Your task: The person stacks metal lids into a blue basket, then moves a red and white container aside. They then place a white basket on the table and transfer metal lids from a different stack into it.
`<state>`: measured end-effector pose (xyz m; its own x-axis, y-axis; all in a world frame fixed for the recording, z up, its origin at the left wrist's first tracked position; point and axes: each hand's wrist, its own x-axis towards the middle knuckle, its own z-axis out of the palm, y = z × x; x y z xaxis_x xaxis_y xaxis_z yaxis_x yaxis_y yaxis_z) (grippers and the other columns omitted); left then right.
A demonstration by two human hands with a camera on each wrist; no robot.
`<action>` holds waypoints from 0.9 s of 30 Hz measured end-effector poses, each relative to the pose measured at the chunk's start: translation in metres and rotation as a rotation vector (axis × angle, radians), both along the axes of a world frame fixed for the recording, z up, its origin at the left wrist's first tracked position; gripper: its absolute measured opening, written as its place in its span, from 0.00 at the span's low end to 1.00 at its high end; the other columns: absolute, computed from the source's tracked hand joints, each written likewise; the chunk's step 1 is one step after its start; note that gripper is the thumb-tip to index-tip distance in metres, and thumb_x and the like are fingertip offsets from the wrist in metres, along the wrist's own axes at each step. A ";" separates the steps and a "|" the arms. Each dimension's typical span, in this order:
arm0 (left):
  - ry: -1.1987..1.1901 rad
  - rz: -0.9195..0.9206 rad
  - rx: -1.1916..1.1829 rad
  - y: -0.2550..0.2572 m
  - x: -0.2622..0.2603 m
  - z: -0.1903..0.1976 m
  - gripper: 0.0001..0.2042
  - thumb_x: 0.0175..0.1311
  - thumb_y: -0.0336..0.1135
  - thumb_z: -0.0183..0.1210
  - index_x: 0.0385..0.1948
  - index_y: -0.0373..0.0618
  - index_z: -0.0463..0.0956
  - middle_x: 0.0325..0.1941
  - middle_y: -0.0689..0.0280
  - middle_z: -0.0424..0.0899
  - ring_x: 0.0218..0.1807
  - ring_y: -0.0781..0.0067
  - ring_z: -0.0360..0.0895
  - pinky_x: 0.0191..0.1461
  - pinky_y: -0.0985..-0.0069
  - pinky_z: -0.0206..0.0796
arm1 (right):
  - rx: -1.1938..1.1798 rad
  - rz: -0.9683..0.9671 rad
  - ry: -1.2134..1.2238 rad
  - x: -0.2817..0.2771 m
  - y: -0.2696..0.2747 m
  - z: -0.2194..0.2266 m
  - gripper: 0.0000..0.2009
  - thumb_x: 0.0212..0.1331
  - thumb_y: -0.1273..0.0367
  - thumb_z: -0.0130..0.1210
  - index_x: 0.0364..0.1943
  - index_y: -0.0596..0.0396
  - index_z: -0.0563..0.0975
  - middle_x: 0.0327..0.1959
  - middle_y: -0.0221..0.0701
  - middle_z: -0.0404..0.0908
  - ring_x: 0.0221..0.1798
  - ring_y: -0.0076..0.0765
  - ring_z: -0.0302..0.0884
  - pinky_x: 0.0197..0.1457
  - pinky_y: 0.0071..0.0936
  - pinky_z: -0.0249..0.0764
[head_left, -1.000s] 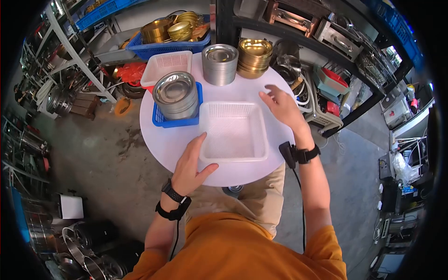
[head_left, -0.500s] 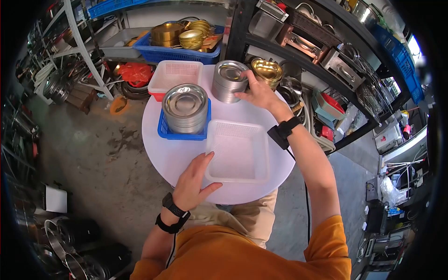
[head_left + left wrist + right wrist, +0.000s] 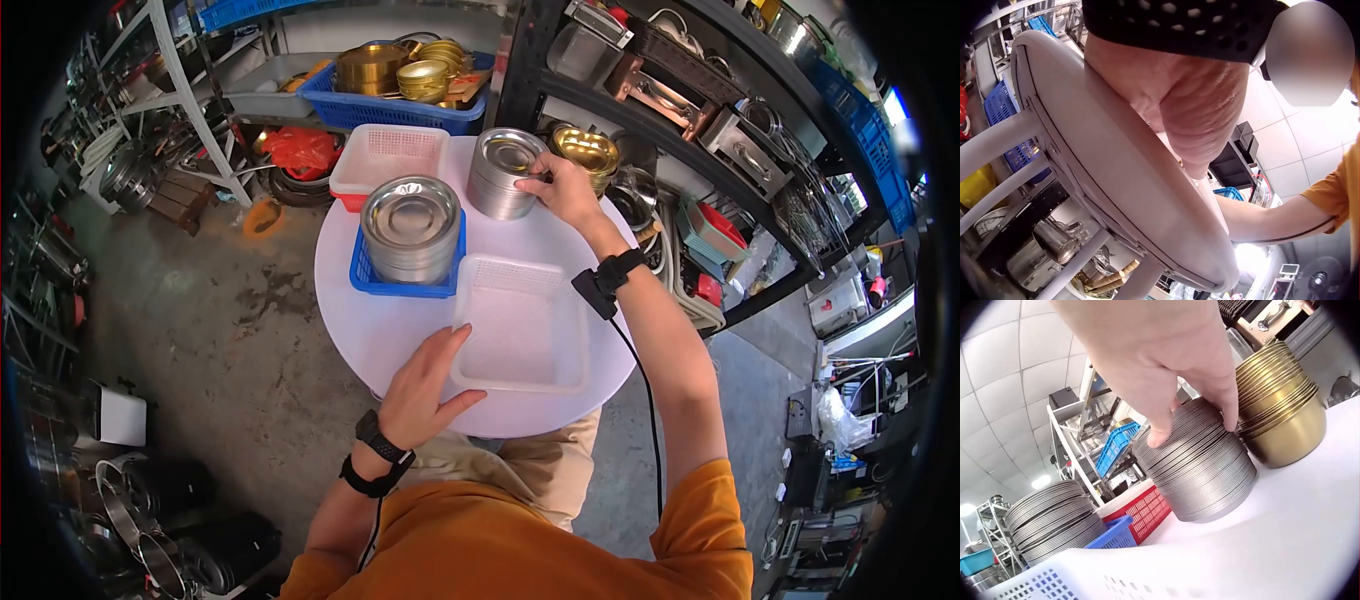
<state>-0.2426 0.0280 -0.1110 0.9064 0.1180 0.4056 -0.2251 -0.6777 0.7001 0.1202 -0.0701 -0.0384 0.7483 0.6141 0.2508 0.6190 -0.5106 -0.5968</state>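
Observation:
At the back of the round table, my right hand (image 3: 562, 190) pinches the upper edge of a tall stack of steel plates (image 3: 503, 196). In the right wrist view its thumb lies on the near side of the stack (image 3: 1204, 475) and the other fingers reach round the far side. My left hand (image 3: 425, 390) has its fingers extended, fingertips right at the left rim of a white plastic basket (image 3: 523, 386). A second stack of steel plates (image 3: 410, 225) stands in a blue basket (image 3: 390, 290) to the left.
Gold bowls (image 3: 585, 155) are stacked just right of the gripped plates. A white basket over a red one (image 3: 390, 160) stands at the back left. Behind the white table (image 3: 400, 350) are a blue crate (image 3: 390, 113) of gold cookware and a dark shelf (image 3: 600, 100).
My right hand has moved from the table's right side up and back to the steel plate stack and taken hold of its edge. The left hand stays by the white basket.

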 end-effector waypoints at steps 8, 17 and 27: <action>-0.007 0.009 -0.001 0.000 0.000 0.001 0.40 0.68 0.49 0.71 0.77 0.41 0.64 0.71 0.39 0.75 0.68 0.33 0.75 0.70 0.54 0.71 | -0.009 0.039 -0.003 -0.002 -0.008 0.004 0.18 0.59 0.61 0.78 0.38 0.60 0.83 0.35 0.42 0.89 0.41 0.43 0.88 0.48 0.41 0.80; 0.000 0.005 -0.002 -0.001 0.000 0.000 0.40 0.68 0.47 0.71 0.77 0.41 0.64 0.71 0.39 0.74 0.69 0.33 0.75 0.71 0.54 0.71 | 0.022 0.094 -0.071 -0.031 -0.057 0.007 0.17 0.59 0.60 0.77 0.38 0.58 0.83 0.35 0.42 0.88 0.39 0.46 0.86 0.46 0.41 0.79; 0.004 0.001 0.019 -0.002 -0.001 -0.001 0.40 0.66 0.40 0.72 0.77 0.36 0.63 0.73 0.41 0.74 0.72 0.36 0.74 0.75 0.57 0.68 | -0.069 0.136 -0.139 -0.076 -0.116 0.025 0.11 0.68 0.66 0.69 0.48 0.56 0.86 0.50 0.43 0.89 0.55 0.48 0.88 0.59 0.43 0.83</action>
